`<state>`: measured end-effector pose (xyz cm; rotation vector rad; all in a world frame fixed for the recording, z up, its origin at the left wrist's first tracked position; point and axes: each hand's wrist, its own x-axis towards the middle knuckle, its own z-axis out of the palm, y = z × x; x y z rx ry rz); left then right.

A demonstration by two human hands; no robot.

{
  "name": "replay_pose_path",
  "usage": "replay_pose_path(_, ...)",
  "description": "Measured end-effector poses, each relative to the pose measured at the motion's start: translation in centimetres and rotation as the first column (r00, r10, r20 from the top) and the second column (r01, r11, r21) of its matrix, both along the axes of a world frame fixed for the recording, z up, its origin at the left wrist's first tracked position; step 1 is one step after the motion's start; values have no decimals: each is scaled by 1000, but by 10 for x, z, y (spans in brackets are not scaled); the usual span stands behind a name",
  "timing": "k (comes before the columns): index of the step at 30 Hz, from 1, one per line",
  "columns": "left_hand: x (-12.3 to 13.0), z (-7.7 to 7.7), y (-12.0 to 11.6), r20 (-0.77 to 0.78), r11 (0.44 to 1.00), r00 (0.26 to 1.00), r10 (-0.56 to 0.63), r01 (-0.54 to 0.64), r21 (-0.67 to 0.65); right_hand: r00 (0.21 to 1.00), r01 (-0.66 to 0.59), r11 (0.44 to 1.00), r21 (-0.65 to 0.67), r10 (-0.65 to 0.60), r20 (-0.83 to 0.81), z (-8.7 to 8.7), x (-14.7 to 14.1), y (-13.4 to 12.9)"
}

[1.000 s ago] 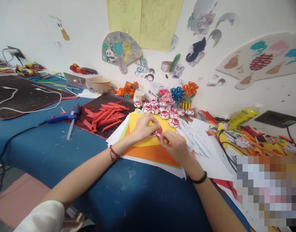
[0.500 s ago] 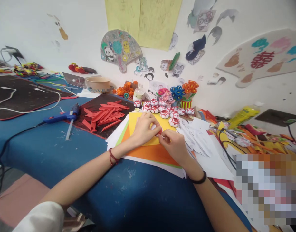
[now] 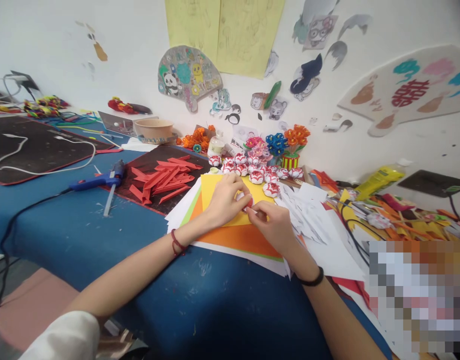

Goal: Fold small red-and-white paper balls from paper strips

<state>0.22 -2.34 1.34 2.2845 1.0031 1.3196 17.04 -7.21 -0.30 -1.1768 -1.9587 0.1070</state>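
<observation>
Between my fingertips is a small red and white paper flower, mostly hidden by the hands. My left hand curls over it from the left, thumb and fingers closed on its edge. From the right, my right hand pinches its near side with bent fingers. Both hands are over a yellow sheet, which lies on an orange sheet in a stack of paper. Just beyond them sit several finished-looking red and white paper flowers.
Folded red paper strips are piled on a dark mat at left, beside a blue glue gun. White paper strips lie at right. A beige bowl and a flower pot stand near the wall.
The fingers have shifted slightly around the paper flower, and more of its red top shows between them. The whole view has moved a little; both hands stay in place.
</observation>
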Motion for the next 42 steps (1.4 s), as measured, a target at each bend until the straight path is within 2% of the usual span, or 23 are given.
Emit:
replay_pose_path(5, -7, 13, 0, 178, 979, 978, -107, 135, -150, 969, 70, 993, -97, -91, -228, 12, 17, 6)
replay_pose_path(8, -6, 12, 1, 308, 910, 932, -191, 286, -301, 928, -96, 973, -210, 11, -372, 13, 18, 8)
replay_pose_path(10, -5, 9, 1, 383, 842, 894, -231, 381, -381, 895, -253, 918, -304, 102, -434, 13, 14, 7)
replay_pose_path(12, -4, 8, 1, 404, 807, 878, -255, 424, -412, 880, -316, 878, -360, 130, -457, 15, 11, 5)
replay_pose_path(15, -6, 9, 0, 346, 833, 894, -284, 409, -372, 876, -311, 873, -375, 111, -469, 18, 9, 3)
replay_pose_path(19, -10, 16, -3, 274, 872, 903, -330, 403, -278, 862, -369, 845, -386, 156, -481, 20, 11, 0)
replay_pose_path(24, -10, 19, -7, 237, 916, 931, -277, 330, -227, 889, -327, 877, -353, 160, -428, 22, 12, -1)
replay_pose_path(28, -8, 17, -9, 253, 912, 936, -243, 309, -269, 898, -308, 891, -333, 157, -411, 22, 11, -1)
replay_pose_path(34, -6, 15, -9, 282, 911, 942, -182, 269, -312, 896, -319, 882, -346, 162, -413, 19, 9, -1)
replay_pose_path(42, -2, 9, -9, 347, 867, 928, -134, 279, -413, 903, -298, 897, -325, 155, -401, 17, 9, 0)
